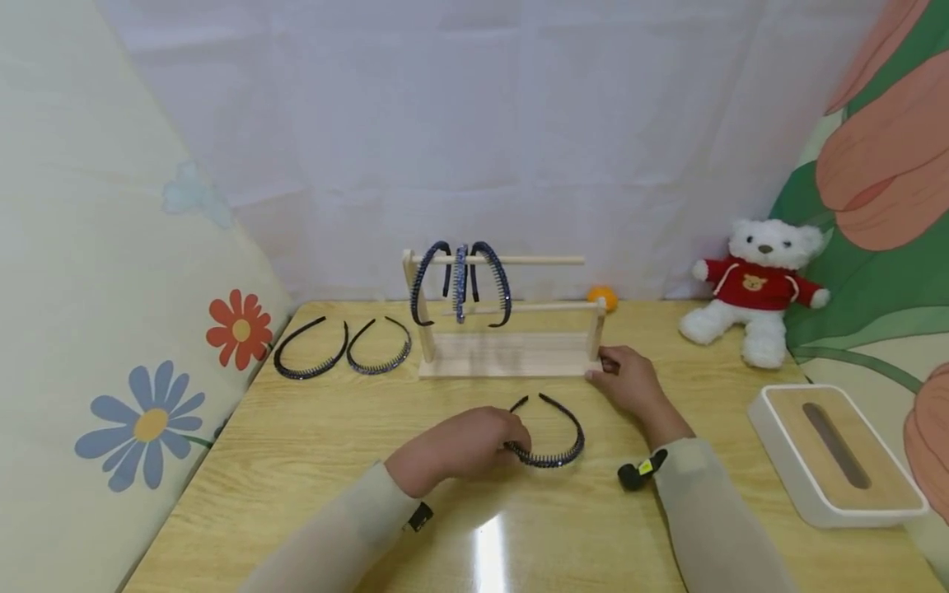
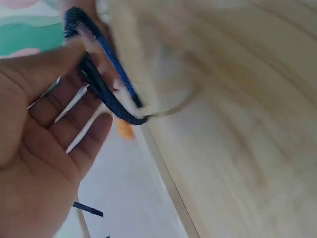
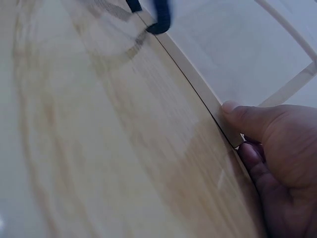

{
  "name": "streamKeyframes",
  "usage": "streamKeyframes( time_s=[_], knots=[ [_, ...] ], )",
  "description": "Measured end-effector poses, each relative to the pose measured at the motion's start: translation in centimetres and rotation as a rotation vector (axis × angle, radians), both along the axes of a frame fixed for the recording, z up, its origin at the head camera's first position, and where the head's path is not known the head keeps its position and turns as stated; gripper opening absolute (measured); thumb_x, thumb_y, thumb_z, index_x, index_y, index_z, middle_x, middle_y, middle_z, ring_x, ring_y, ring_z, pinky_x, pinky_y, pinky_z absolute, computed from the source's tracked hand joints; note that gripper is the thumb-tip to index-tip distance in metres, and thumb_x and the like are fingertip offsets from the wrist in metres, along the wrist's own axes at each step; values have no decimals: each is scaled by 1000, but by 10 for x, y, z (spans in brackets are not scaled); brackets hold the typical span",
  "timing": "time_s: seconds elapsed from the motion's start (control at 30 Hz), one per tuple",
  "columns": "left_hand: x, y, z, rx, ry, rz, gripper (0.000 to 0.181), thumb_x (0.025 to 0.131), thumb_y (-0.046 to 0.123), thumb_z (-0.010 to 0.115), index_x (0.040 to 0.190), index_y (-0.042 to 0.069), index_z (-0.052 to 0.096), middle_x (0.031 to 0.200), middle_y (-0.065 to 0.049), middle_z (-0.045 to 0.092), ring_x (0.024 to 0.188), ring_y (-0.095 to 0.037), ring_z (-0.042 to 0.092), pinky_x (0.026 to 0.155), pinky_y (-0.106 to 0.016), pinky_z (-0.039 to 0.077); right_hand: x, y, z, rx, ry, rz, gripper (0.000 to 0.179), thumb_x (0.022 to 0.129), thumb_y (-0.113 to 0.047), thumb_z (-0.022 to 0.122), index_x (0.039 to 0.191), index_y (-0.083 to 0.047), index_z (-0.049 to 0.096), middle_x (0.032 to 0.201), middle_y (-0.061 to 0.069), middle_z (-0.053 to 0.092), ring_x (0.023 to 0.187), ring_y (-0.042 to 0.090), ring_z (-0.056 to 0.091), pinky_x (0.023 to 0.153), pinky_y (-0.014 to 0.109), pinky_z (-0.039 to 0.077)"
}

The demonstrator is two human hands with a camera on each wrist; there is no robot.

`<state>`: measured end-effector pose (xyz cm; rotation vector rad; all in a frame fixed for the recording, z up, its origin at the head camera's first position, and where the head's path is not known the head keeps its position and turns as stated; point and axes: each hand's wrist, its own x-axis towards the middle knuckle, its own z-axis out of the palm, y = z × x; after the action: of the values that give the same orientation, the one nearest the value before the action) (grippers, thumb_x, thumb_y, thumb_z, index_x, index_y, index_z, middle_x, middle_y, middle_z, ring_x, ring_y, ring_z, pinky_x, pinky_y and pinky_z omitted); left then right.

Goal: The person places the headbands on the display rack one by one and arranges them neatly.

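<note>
My left hand pinches a dark blue toothed headband between thumb and fingers, in front of the wooden rack. In the left wrist view the headband slants away from the fingertips, its open ends pointing toward the rack. My right hand grips the right front corner of the rack's base, thumb on the front edge in the right wrist view. Three similar headbands hang at the left end of the rack's upper bar.
Two more headbands, one darker and one bluish, lie on the table left of the rack. An orange ball-like thing shows behind the rack. To the right are a white teddy bear in red and a tissue box.
</note>
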<state>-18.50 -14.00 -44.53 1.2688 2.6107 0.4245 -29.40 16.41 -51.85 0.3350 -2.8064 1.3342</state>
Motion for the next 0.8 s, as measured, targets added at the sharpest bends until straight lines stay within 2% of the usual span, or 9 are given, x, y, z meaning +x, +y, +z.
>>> streamKeyframes(
  time_s=[0.1,0.17,0.27,0.37,0.47,0.57,0.63,0.7,0.8],
  knots=[
    [-2,10,9,197,-220,70,16,106,14,73,121,14,79,116,2,79,105,-4,71,97,-25,60,1,1,-2,7,12,-3,57,100,-20,81,148,5,63,137,27,67,126,41,69,111,55,57],
    [-3,18,13,367,-381,130,18,108,14,71,124,9,77,115,-7,80,102,-4,72,92,-25,61,1,1,-4,6,21,-3,56,100,-20,82,147,5,64,136,27,68,126,42,69,110,55,57],
    [-5,31,16,620,-602,258,25,110,12,67,131,1,74,115,-23,77,100,-12,73,88,-25,61,2,1,-7,-7,39,-2,54,99,-18,81,144,6,65,135,28,68,123,42,71,109,55,58],
    [-7,43,19,804,-759,401,30,113,12,62,136,-4,71,119,-32,73,101,-20,72,88,-27,61,1,1,-8,-26,54,1,51,98,-15,80,142,8,66,134,29,69,121,42,72,108,53,59],
    [-9,56,25,919,-867,514,34,116,13,56,142,-5,67,125,-26,72,105,-19,71,95,-30,60,0,1,-8,-26,57,2,51,98,-15,80,143,7,66,134,28,69,121,42,72,109,53,59],
    [-11,69,32,1017,-972,583,36,117,11,51,147,-6,63,136,-20,69,106,-14,69,97,-30,59,-1,1,-7,-10,51,4,54,99,-18,81,145,5,66,134,27,69,123,42,71,110,55,58],
    [-14,75,37,1068,-1015,598,37,117,9,50,150,-5,60,144,-20,66,109,-11,68,99,-28,58,-2,2,-6,-3,50,5,55,99,-20,82,145,3,66,134,26,69,124,42,70,110,56,57],
    [-17,82,44,1132,-1042,598,38,116,5,49,152,-5,59,144,-21,66,109,-11,68,99,-27,57,-2,2,-5,-1,57,7,54,99,-20,82,145,3,67,133,26,70,123,41,70,110,56,57],
    [-22,91,59,1225,-1047,580,38,115,1,49,151,-8,57,140,-20,67,109,-11,70,104,-30,57,-2,2,-4,-11,59,5,53,99,-19,82,144,3,67,131,26,70,122,41,71,109,56,58]
  ],
)
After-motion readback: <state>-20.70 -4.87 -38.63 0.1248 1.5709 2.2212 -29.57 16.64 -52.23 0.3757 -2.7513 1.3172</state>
